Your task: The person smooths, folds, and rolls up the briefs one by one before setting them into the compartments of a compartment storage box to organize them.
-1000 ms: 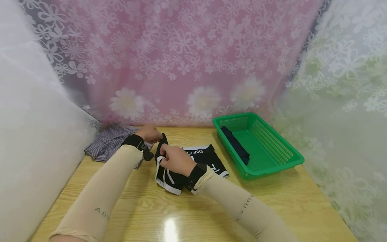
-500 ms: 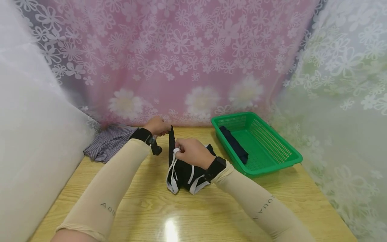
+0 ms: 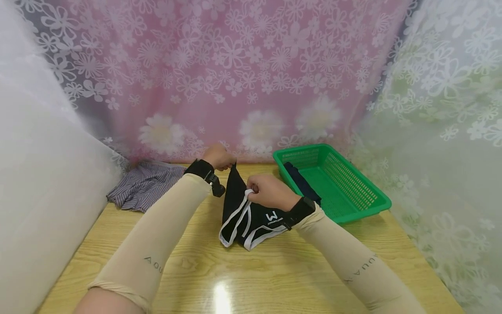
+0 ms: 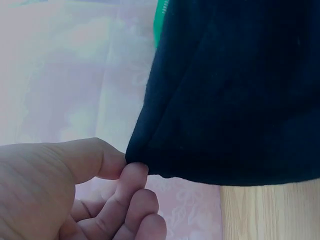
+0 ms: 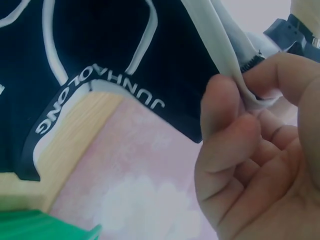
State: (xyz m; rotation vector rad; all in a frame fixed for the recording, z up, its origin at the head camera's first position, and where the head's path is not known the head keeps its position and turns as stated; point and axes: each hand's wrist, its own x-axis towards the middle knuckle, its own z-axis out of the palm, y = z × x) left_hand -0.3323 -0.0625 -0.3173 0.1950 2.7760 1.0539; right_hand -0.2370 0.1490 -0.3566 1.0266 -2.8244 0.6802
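Observation:
A pair of black boxer briefs (image 3: 234, 192) with white trim hangs between both hands over the middle of the table, its lower end near the tabletop. My left hand (image 3: 218, 158) pinches an upper corner between thumb and index finger; the left wrist view shows the dark fabric (image 4: 225, 100) stretching away from those fingertips. Lower and to the right, my right hand (image 3: 270, 192) grips a white-trimmed edge. In the right wrist view, the lettered waistband (image 5: 107, 75) curves beside the right hand (image 5: 255, 155). Part of the briefs is hidden behind the right hand and wrist.
A green plastic basket (image 3: 354, 185) stands at the back right, with a dark folded garment (image 3: 301, 181) along its left side. Crumpled striped cloth (image 3: 145, 185) lies at the back left. A pink floral curtain (image 3: 251, 87) borders the wooden table's (image 3: 188, 270) far edge.
Both hands have moved right, the left also away toward the curtain. The briefs, earlier spread flatter on the table, are now lifted and drawn up between the hands.

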